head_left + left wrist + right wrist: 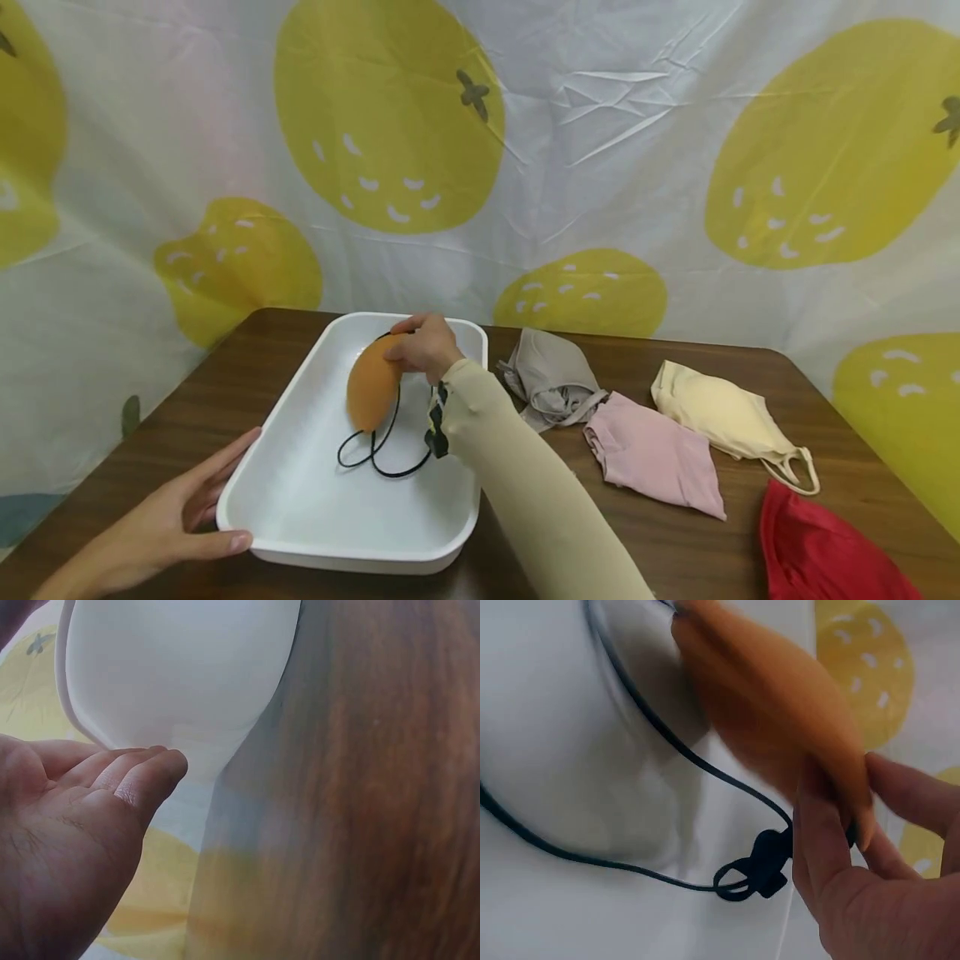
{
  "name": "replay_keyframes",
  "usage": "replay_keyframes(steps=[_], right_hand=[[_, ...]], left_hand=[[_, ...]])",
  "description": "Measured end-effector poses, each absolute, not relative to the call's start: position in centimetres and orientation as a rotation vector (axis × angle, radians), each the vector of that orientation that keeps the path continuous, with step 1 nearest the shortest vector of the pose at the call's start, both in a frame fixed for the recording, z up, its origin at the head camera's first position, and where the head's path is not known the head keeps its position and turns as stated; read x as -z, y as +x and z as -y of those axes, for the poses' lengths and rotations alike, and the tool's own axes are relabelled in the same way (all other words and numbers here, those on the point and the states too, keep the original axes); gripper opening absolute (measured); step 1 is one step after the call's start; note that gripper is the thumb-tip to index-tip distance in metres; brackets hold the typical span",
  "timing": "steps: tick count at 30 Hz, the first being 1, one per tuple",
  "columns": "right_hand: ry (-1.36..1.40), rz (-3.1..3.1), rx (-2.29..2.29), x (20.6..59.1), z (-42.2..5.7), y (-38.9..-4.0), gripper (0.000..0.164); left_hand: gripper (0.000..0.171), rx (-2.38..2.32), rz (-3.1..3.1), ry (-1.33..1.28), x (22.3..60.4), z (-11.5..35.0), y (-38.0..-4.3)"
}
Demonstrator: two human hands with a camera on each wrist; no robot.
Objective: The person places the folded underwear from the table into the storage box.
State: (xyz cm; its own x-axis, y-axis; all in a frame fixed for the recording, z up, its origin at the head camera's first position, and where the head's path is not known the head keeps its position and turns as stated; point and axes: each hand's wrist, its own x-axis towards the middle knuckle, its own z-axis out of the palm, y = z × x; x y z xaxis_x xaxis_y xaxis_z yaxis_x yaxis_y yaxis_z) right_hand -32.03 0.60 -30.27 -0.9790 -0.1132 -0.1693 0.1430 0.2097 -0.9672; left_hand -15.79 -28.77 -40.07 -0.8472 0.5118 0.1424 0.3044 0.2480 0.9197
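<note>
My right hand [429, 346] pinches an orange bra [372, 385] near its upper end, over the far half of a white tray [352, 521]. Its padded cups lie folded together, and thin black straps [401, 473] trail into the tray. In the right wrist view, thumb and fingers squeeze the bra's edge [780, 697] beside a black fastener [761, 866]. At the tray's near left corner, my left hand [161, 508] holds the rim, thumb at the front and fingers along the outer side. The left wrist view shows those fingers [150, 780] against the tray's outside.
Right of the tray lie a grey bra [551, 375], a folded pink cloth garment [652, 454], a cream bra [712, 408] with a strap loop, and a red padded garment [825, 550]. A lemon-print curtain [600, 167] hangs behind the wooden table [217, 392].
</note>
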Motion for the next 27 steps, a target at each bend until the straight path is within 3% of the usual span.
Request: replay_keyframes(steps=[13, 22, 27], right_hand=[[-0.059, -2.783, 1.305, 30.72, -1.13, -31.50, 0.032], [-0.116, -2.714, 1.106, 30.33, -0.93, -31.76, 0.045], [-0.132, -2.723, 0.983, 30.09, -1.49, -32.18, 0.032]], left_hand=[[0.101, -1.621, -2.347, 0.742, 39.98, 28.64, -15.88], [0.101, -1.589, -2.436, 0.759, 39.89, 28.53, -15.88], [0.101, -1.604, -2.437, 0.853, 39.98, 28.40, -15.92]])
